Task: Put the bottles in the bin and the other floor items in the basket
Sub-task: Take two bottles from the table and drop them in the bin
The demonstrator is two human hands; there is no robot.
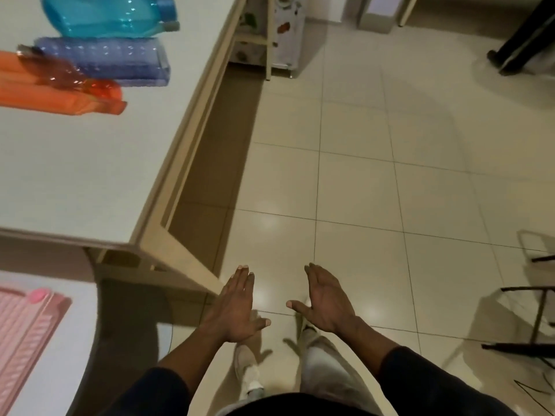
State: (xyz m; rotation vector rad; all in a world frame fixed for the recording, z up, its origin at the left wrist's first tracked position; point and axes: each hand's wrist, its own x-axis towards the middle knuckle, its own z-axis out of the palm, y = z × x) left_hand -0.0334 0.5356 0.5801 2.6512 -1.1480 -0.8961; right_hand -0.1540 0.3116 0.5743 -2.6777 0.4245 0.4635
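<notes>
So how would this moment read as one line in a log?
left hand: open, empty | right hand: open, empty | bottles: lying on table | floor: bare in view | bin, basket: not seen

Glossy beige tiled floor [375,181] with soft light glints, white-topped table [75,175] with pale wood edge on the left, patterned cabinet [285,31] far beyond, dark metal chair frame [537,310] near right

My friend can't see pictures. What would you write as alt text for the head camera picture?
A person's empty left hand and right hand are held open above a tiled floor, seen from above. Beside them to the left, a white table holds teal, purple and orange plastic bottles lying down.
</notes>
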